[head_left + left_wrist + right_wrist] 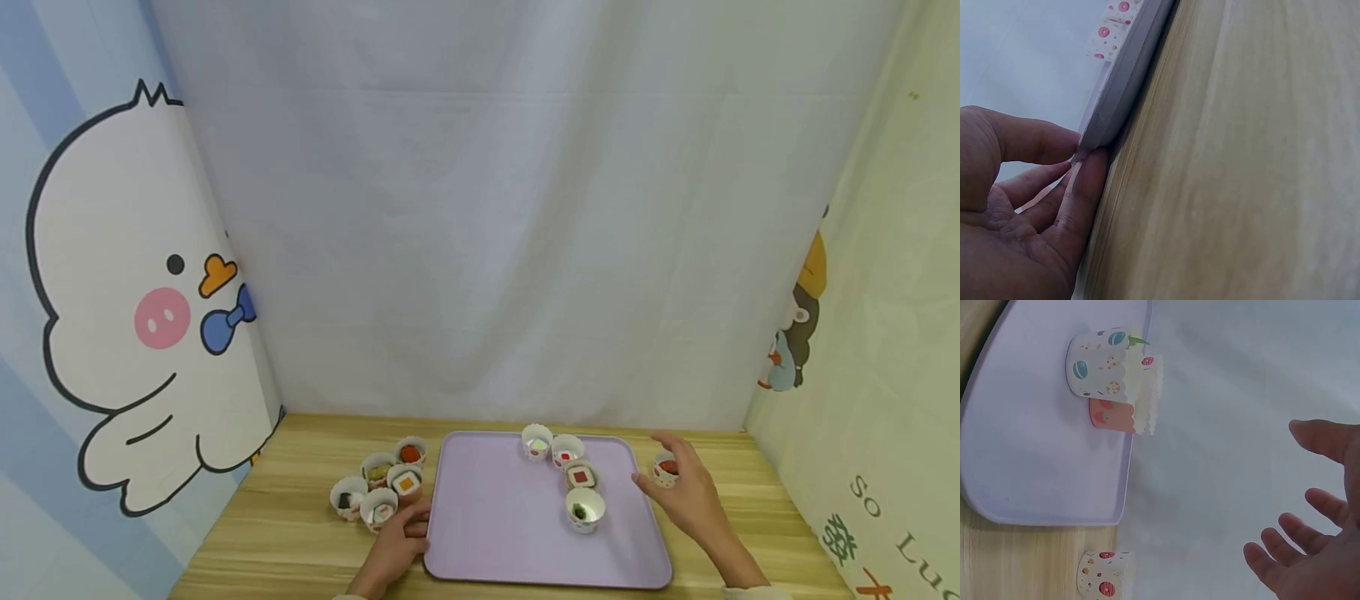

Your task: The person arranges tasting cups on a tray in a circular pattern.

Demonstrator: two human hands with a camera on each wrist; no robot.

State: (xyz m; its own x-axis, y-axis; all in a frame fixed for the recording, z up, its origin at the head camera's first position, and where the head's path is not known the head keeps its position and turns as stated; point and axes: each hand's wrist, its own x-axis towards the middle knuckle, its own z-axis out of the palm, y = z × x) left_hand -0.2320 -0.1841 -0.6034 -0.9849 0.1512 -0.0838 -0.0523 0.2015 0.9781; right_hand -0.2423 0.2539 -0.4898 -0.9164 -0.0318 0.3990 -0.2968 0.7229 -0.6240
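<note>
My left hand (395, 546) pinches the left rim of a lilac tray (495, 533) between thumb and fingers; in the left wrist view the fingertips are right at the tray's edge. My right hand (690, 496) is held just off the tray's right side, thumb and fingers spread apart with nothing between them. Nearest to it is a paper cup (664, 472) with something orange-red inside, standing on the table. On the tray are several paper cups in a curved row; the front one, a white cup (585, 518), has dark green bits inside. A patterned cup (1100, 369) shows close up in the right wrist view.
Left of the tray, several more paper cups (378, 508) stand in a cluster on the wooden table (277, 517), close to my left hand. A pale curtain (480, 250) hangs behind the table, with printed cloth (900, 333) at the right.
</note>
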